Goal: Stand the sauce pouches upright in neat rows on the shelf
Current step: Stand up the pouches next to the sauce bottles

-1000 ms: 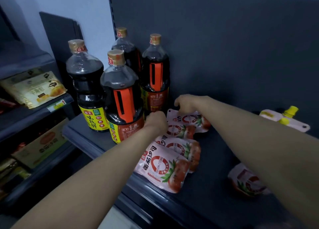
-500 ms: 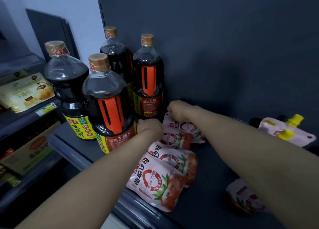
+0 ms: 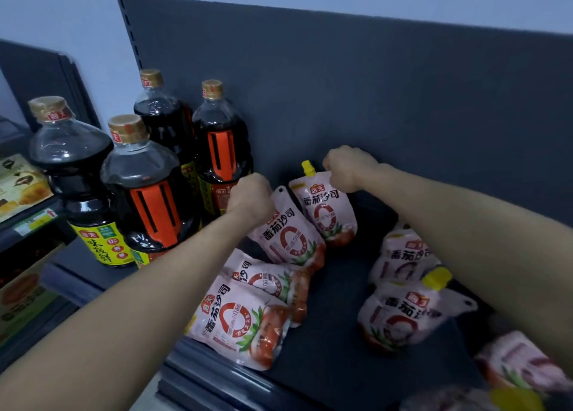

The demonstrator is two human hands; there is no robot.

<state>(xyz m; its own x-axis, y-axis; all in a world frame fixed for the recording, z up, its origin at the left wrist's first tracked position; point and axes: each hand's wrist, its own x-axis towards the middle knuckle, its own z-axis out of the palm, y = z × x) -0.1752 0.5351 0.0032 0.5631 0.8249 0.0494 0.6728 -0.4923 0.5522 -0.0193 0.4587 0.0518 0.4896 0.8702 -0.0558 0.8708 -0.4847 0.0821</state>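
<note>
Several pink tomato-sauce pouches with yellow caps sit on the dark shelf [image 3: 335, 342]. My right hand [image 3: 348, 168] grips the top corner of the rearmost pouch [image 3: 325, 212], which stands upright near the back panel. My left hand [image 3: 249, 198] grips the top of a second pouch [image 3: 286, 237], tilted just in front of it. Two more pouches [image 3: 238, 320] lie leaning in a line toward the front edge. To the right, another pouch [image 3: 400, 314] stands under my right forearm, with one [image 3: 403, 255] behind it and one [image 3: 521, 364] lying flat.
Four large dark soy sauce bottles [image 3: 148, 193] stand close on the left, right beside my left hand. The grey back panel [image 3: 372, 100] rises behind the pouches. A lower side shelf with boxed goods [image 3: 18, 187] is at the far left.
Both hands have lifted the two rear pouches from lying flat to upright or tilted. The view has shifted, bringing more pouches on the right into sight.
</note>
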